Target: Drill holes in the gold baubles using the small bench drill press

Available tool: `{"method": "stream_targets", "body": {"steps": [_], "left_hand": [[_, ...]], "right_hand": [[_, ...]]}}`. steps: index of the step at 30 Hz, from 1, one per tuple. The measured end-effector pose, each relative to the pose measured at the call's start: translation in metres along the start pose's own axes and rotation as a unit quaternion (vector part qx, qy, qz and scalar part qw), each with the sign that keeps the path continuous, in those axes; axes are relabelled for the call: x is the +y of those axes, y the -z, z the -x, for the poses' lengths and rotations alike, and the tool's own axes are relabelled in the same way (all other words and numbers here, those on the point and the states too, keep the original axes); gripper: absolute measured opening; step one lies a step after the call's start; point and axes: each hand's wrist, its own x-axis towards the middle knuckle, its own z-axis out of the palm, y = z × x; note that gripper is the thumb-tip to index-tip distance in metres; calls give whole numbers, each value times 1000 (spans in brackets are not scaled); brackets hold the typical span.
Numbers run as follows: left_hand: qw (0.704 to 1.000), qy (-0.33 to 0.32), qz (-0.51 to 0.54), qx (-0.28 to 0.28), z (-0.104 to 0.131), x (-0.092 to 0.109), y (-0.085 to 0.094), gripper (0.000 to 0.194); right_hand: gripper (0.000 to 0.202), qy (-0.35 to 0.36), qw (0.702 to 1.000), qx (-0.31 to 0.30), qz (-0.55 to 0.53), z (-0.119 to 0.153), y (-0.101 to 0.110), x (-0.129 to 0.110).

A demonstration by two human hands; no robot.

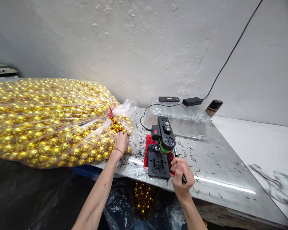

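A large clear plastic bag [50, 121] stuffed with shiny gold beads lies on the left, tied with a red band. My left hand [121, 140] reaches into the bag's opening among the beads; whether it grips any is hidden. A small black and green bench drill [163, 140] stands on a black base over a red mat [148, 143]. My right hand [181, 174] is closed around the drill's black lever handle, to the right of the machine.
A glossy sheet covers the table [218, 166], strewn with dark shavings. Behind the drill lies a clear plastic tray [180, 119], a black power adapter [192, 101] with its cable, and a dark spray can [213, 108]. More gold beads [142, 196] lie in plastic below the table edge.
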Motion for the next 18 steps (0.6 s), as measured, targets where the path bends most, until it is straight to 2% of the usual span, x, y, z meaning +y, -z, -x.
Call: {"method": "stream_targets", "body": {"steps": [2, 5, 9, 11, 12, 13, 15, 16, 17, 18], "left_hand": [[999, 30, -22, -38, -24, -3, -1, 23], [997, 42, 1, -58, -36, -4, -8, 18], [995, 45, 59, -63, -24, -5, -1, 23], [975, 63, 206, -59, -8, -4, 6, 33], [940, 82, 326, -59, 2, -3, 9, 38], [881, 107, 456, -64, 13, 0, 10, 40], [732, 161, 656, -88, 37, 10, 7, 41], [678, 184, 704, -105, 48, 17, 3, 39], [640, 203, 732, -120, 59, 25, -3, 37], [614, 215, 748, -133, 68, 34, -10, 36]], "right_hand": [[27, -1, 1000, -1, 0, 1, 0, 1], [28, -3, 1000, -6, -2, 3, 1, 1], [29, -6, 1000, -13, -2, 3, 1, 0], [30, -4, 1000, -8, -7, 2, 0, 0], [30, -3, 1000, -4, -10, 2, -1, 0], [30, -4, 1000, 2, -11, 3, -2, 0], [30, -9, 1000, 13, -12, 3, -3, 0], [30, -13, 1000, 17, -10, 4, -4, 0], [30, -17, 1000, 18, -8, 4, -4, 0], [30, -19, 1000, 16, -5, 4, -4, -1]]}}
